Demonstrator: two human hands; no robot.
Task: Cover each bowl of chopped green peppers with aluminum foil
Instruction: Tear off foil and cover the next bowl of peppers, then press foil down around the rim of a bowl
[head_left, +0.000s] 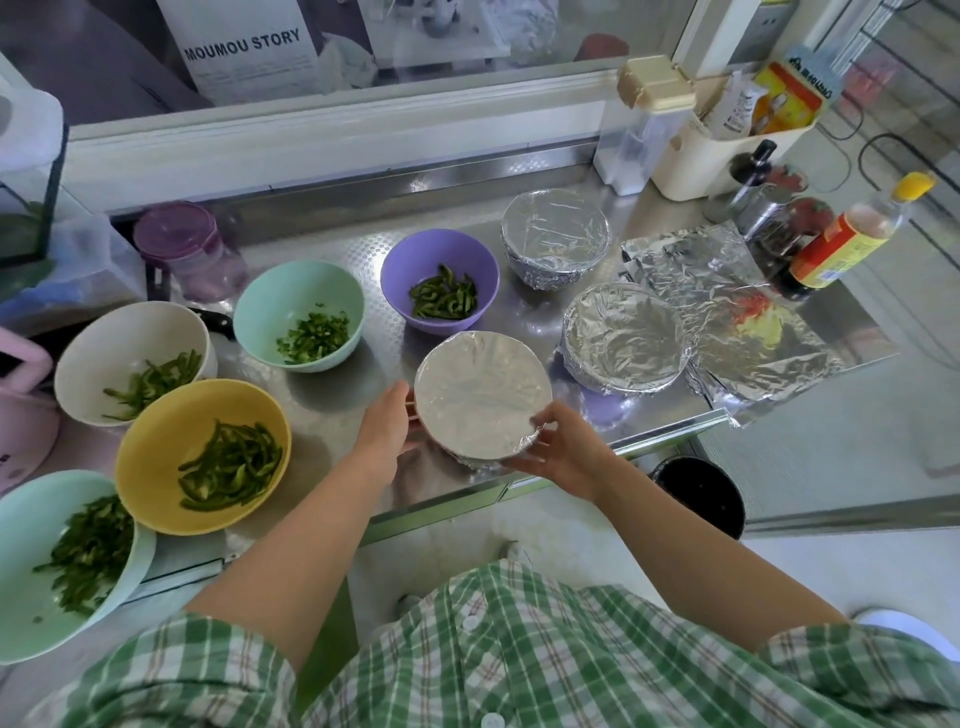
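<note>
A foil-covered bowl (480, 395) sits near the counter's front edge. My left hand (387, 428) presses against its left side, and my right hand (558, 449) grips the foil at its lower right rim. Two more foil-covered bowls stand behind, one at the right (623, 338) and one at the back (555, 236). Uncovered bowls with chopped green peppers: purple (439, 280), mint (298, 314), white (132, 361), yellow (202, 454), and a pale green bowl (62, 564) at the near left. Loose foil sheets (727, 306) lie at the right.
Sauce bottles (841, 239), a cream holder (727, 150) and a clear container (639, 135) crowd the back right. A purple-lidded jar (182, 249) stands at the back left. A pink appliance (21, 410) sits at the far left. A black bin (701, 493) is below the counter edge.
</note>
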